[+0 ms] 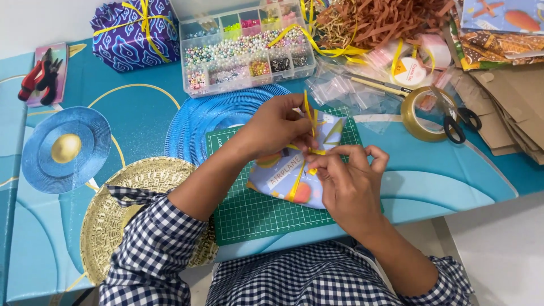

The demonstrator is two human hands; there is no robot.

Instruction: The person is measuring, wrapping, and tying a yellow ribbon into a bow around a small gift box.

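A small parcel wrapped in pale blue printed paper is held on a green cutting mat near the front edge of the table. A yellow ribbon is pinched above the parcel by the left hand, and its lower strand is gripped by the right hand. A clear bead box is set toward the back edge, with a roll of tape and scissors lying toward the right edge.

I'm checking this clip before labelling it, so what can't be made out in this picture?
- Head view: the knot in the yellow ribbon is hidden by the left hand and right hand.
- The wrapped parcel is half covered by both hands.
- Beads in the clear organiser box are too small to tell apart.
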